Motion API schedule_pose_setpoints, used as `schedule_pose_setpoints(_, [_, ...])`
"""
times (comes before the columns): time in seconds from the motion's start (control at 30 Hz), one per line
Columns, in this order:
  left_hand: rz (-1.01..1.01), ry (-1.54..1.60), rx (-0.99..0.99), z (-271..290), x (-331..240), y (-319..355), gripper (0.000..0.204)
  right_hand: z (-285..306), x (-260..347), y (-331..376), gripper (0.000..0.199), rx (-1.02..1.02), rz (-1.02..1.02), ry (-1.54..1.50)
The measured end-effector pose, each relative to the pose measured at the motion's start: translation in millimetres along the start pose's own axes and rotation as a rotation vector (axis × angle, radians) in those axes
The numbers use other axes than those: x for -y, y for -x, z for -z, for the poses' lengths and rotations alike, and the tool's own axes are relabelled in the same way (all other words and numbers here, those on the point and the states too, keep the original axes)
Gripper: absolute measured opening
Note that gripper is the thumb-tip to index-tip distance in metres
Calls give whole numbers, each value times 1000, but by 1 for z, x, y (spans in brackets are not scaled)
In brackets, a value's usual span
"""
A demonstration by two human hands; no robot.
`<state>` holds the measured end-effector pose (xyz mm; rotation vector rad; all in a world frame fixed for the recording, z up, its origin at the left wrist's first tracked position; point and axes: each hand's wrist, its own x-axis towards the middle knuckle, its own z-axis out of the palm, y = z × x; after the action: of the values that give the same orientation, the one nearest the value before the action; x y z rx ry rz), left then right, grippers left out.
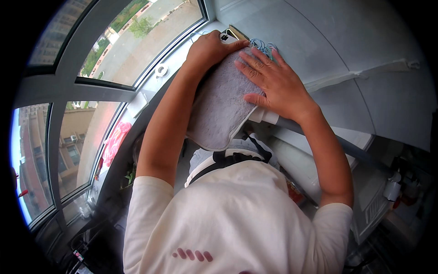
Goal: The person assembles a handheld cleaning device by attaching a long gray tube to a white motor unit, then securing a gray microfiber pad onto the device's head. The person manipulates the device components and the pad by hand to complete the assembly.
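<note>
Both hands flat on grey towel, long axis top-right to bottom-left.

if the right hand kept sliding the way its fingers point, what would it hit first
Probably the left hand. The right hand lies flat on the grey towel, fingers pointing up-left toward it; the white device sits just beyond. Depth is hard to judge.

window: lying left of the grey wall
pink flower: sitting just below the window
white fixture: standing low, right of the wall
</note>
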<state>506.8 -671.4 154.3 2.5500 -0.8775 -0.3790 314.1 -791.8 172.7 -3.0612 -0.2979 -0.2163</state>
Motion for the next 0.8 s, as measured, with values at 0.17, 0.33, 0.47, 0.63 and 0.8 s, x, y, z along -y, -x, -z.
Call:
schedule_pose_setpoints(0.17, [16,41,5,-3,4,1,105,17,-3,20,60,-48,-7,81])
schedule_pose_setpoints(0.33, [-3,2,13,-8,6,-2,101,25,26,28,29,-296,269,-184])
schedule_pose_setpoints(0.47, [-8,-18,-11,-13,10,-6,98,10,40,23,15,-399,339,-276])
schedule_pose_setpoints(0.63, [5,5,8,-13,12,-6,98,1,44,34,15,-418,356,-355])
schedule_pose_setpoints(0.8, [43,29,12,-10,13,0,99,-2,42,37,16,-421,356,-349])
